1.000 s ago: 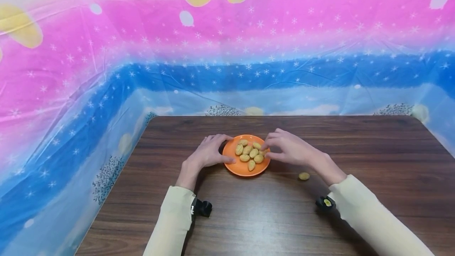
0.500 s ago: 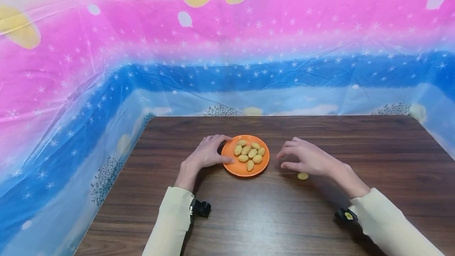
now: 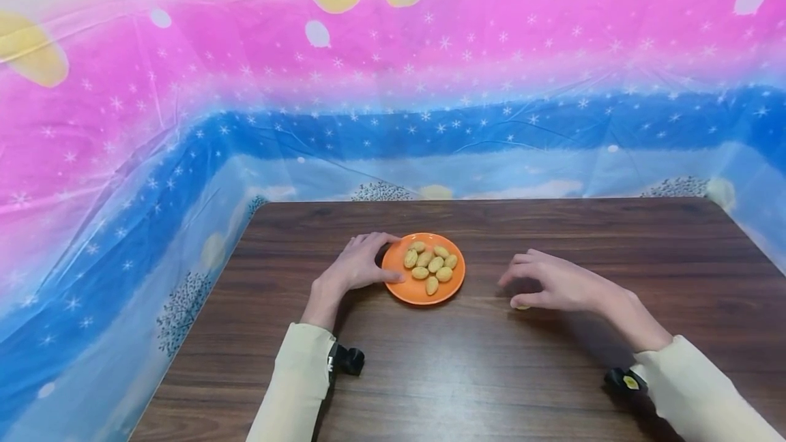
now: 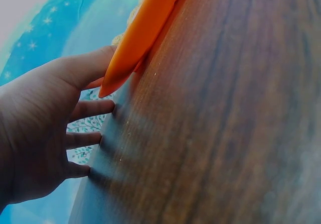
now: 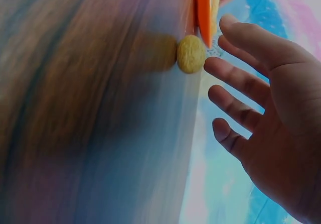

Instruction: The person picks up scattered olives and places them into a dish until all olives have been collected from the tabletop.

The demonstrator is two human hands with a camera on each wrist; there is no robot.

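On the table lies an orange plate [image 3: 399, 295] bearing several small yellow-brown ovals [image 3: 435, 264], wrinkled like nuts or dried fruit; their exact kind is unclear. My left hand [image 3: 358, 263] holds the plate at its left side, thumb over the rim and index finger at the far edge. In the left wrist view its other fingertips [image 4: 106, 106] rest on the table. My right hand [image 3: 555, 283] hovers over one loose yellow-brown oval [image 5: 191, 54], right of the plate. Its thumb and fingers are spread apart around the piece without visibly gripping it. From the head view, this hand mostly hides the piece.
The dark wood-grain table [image 3: 442, 387] spreads around both hands. Behind it hangs a pink and blue patterned cloth [image 3: 393, 74]. Each wrist wears a small black camera, one on the left [image 3: 350, 360] and one on the right [image 3: 625, 382].
My right hand has left the plate's right edge and moved right and nearer, down over the loose oval. An oval sits at the plate's right side. My left hand has stayed put.
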